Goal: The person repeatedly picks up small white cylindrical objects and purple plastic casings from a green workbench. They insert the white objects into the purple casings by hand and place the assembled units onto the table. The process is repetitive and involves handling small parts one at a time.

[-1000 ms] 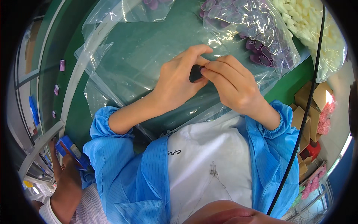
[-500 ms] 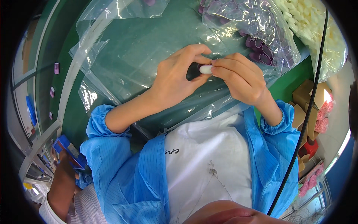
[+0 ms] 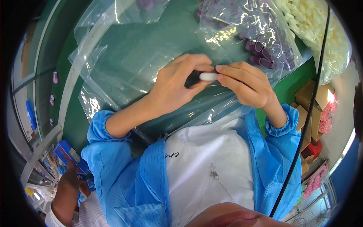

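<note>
My left hand (image 3: pixel 177 87) grips a small black part (image 3: pixel 193 78) between thumb and fingers, just above the green table (image 3: pixel 151 49). My right hand (image 3: pixel 244 83) pinches a small white oblong piece (image 3: pixel 208 76) against the end of that black part. Both hands meet over crumpled clear plastic bags (image 3: pixel 124 64). A clear bag of purple pieces (image 3: pixel 257 34) lies just beyond my right hand.
A bag of white pieces (image 3: pixel 314 26) sits at the far right. Cardboard boxes (image 3: pixel 314 102) and pink items stand below the table's right edge. A black cable (image 3: pixel 306 125) hangs down the right side. Another person's hand (image 3: pixel 70 181) holds a blue object at the lower left.
The white piece has come into sight between my fingertips and now shows fully at the end of the black part. My hands have stayed together over the bags.
</note>
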Available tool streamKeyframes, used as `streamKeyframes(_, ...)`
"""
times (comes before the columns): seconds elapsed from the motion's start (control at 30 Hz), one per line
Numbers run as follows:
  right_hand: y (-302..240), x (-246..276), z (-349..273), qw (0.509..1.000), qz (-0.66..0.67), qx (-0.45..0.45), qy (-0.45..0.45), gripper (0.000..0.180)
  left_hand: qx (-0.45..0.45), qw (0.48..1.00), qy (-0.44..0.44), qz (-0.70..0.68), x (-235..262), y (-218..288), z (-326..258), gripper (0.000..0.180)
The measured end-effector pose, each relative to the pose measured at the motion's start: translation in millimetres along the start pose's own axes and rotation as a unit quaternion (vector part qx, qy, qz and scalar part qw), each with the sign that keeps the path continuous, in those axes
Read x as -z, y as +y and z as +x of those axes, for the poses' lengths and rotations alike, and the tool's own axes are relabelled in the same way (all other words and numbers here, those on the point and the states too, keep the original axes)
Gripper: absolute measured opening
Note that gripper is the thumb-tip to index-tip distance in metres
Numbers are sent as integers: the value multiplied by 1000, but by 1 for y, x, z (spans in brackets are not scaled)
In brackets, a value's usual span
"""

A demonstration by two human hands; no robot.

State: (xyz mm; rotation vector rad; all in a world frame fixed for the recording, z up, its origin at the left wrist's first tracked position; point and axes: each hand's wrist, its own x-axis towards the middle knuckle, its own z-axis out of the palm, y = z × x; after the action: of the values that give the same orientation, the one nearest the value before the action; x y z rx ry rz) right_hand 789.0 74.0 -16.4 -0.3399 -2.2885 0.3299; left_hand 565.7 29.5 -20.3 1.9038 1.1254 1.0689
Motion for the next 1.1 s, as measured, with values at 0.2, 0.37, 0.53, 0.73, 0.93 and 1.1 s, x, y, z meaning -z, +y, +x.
streamKeyframes(0.2,33,79,-8,938,-280,-201,40,21,44,964,153,213,109,-4,11,25)
streamKeyframes(0.37,114,147,-36,860,-346,-375,-5,17,198,910,-26,364,344,-112,-5,25)
streamKeyframes(0.53,148,151,-40,883,-269,-363,-127,19,274,907,-110,301,427,-196,-47,30)
streamKeyframes(0.73,139,154,-35,889,-192,-383,-164,27,117,928,192,297,326,-166,-21,28)
streamKeyframes(0.93,141,156,-33,859,-265,-394,-191,26,-154,924,47,347,92,-22,103,16)
streamKeyframes(1.1,142,143,-34,891,-268,-362,-63,23,-200,899,12,389,61,-36,146,20)
